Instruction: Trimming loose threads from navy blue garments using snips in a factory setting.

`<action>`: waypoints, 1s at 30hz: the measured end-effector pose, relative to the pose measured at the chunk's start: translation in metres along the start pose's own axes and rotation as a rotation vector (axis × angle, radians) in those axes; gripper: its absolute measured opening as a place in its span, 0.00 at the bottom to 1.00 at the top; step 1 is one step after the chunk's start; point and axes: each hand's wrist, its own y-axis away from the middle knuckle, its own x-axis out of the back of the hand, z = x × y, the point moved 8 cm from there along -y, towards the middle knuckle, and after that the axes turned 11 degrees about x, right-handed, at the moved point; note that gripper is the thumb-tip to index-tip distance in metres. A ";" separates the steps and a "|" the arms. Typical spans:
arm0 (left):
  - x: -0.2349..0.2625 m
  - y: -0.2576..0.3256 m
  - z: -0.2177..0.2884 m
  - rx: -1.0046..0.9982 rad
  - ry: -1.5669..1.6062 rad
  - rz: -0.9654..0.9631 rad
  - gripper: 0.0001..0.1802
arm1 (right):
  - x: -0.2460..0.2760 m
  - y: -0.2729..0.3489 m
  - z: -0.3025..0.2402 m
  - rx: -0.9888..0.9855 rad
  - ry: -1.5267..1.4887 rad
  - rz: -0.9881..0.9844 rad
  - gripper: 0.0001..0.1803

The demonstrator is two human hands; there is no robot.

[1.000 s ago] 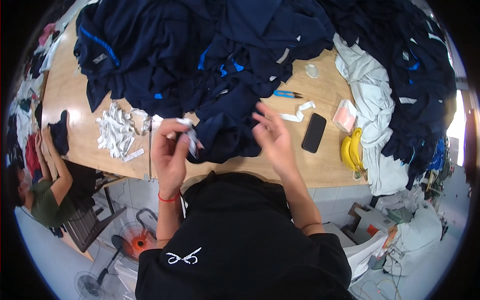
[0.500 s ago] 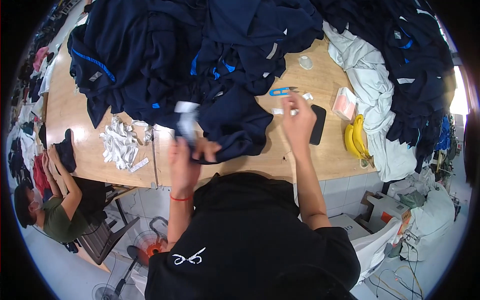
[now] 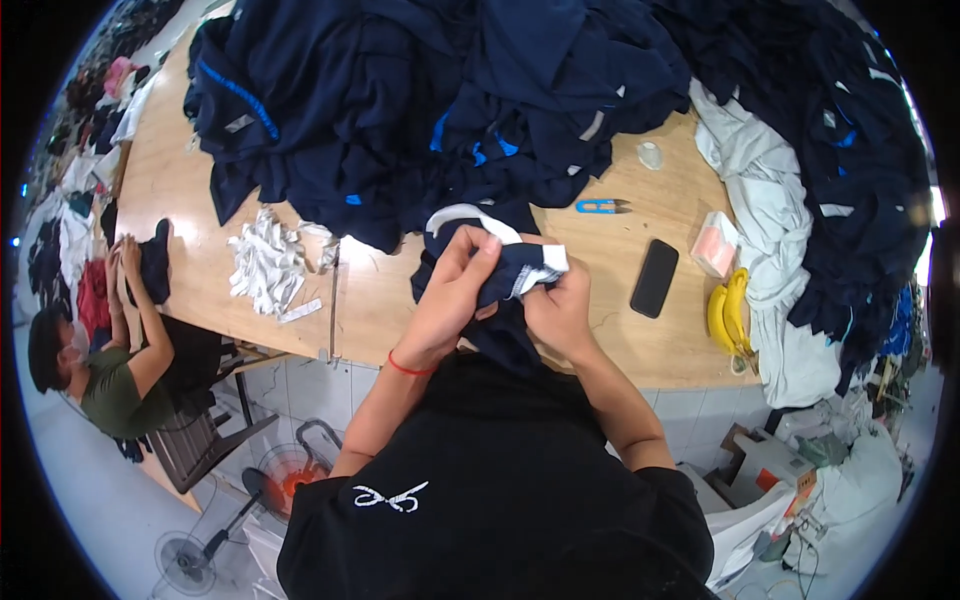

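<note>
Cloth fills most of the view: a big heap (image 3: 450, 90) of soft, crumpled navy garments with blue trim and grey tabs covers the far half of the pale wooden tabletop (image 3: 190, 180). Both hands work one navy garment (image 3: 500, 285) at the near edge, just in front of the person's chest. It is limp knit fabric, bunched into folds, with a white band (image 3: 470, 216) curving up out of it and a white stitched edge showing beside the right hand.

Near the left hand lies a loose pile of white scraps (image 3: 265, 265), short flat strips, ragged and overlapping. Right of the hands are small blue snips (image 3: 600, 206), a flat black phone (image 3: 654, 278), a pink and white packet (image 3: 714, 245) and yellow bananas (image 3: 728, 312), with pale grey cloth (image 3: 770, 215) draped over the right end. A small clear roll of tape (image 3: 650, 154) sits by the heap.

Bare wood stays open between the scraps and the garment, and again between the garment and the phone; the heap crowds close behind the hands. The near tabletop edge runs just under the wrists.

The left hand (image 3: 455, 285), with a red band at the wrist, comes up from below, its fingers closed in a pinch on the fabric by the white band. The right hand (image 3: 562, 305) meets it from the other side, fingers curled shut around the same bunched fold. At far left another person (image 3: 95, 370) sits handling dark cloth.
</note>
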 end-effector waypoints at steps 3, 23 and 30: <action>0.005 0.000 0.000 0.005 -0.006 0.022 0.17 | -0.013 0.008 0.018 -0.090 0.043 -0.159 0.17; 0.016 0.025 0.040 -0.354 -0.392 0.204 0.07 | -0.008 -0.040 -0.057 0.211 0.355 -0.405 0.09; 0.010 0.029 0.024 -0.190 -0.283 0.006 0.08 | -0.003 -0.019 -0.009 -0.374 0.078 -0.325 0.04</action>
